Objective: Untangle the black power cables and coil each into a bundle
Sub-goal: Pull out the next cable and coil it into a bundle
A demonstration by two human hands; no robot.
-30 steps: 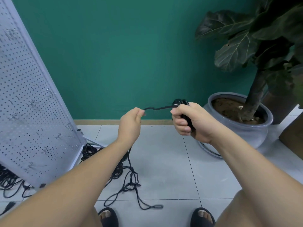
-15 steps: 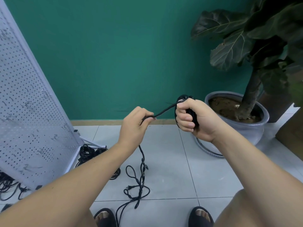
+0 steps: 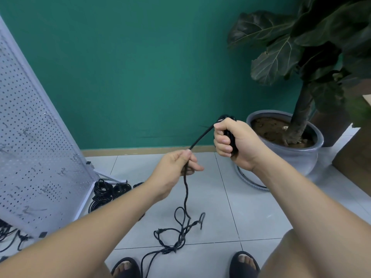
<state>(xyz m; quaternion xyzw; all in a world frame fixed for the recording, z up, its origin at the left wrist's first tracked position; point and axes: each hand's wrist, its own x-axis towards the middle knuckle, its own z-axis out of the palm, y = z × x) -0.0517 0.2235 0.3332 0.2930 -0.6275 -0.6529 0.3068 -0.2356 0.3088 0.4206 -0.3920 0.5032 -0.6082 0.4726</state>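
Note:
My right hand (image 3: 233, 144) grips a small coil of black power cable (image 3: 230, 137), raised in front of the green wall. From the coil a taut stretch of the same cable (image 3: 201, 136) runs down-left into my left hand (image 3: 176, 168), which pinches it between thumb and fingers. Below my left hand the cable hangs to the tiled floor and ends in a loose tangle of loops (image 3: 178, 231) between my feet. Several coiled black bundles (image 3: 109, 192) lie on the floor by the foot of the pegboard.
A white perforated pegboard (image 3: 34, 147) leans at the left, with more black cables (image 3: 8, 235) behind its base. A grey pot (image 3: 297, 155) with a large-leafed plant stands at the right, a brown box (image 3: 353, 167) beside it. My sandalled feet (image 3: 244, 264) are at the bottom edge.
My left hand has slid down the cable, lower and away from my right hand, so a longer stretch spans between them. The loose tangle on the floor has shifted right.

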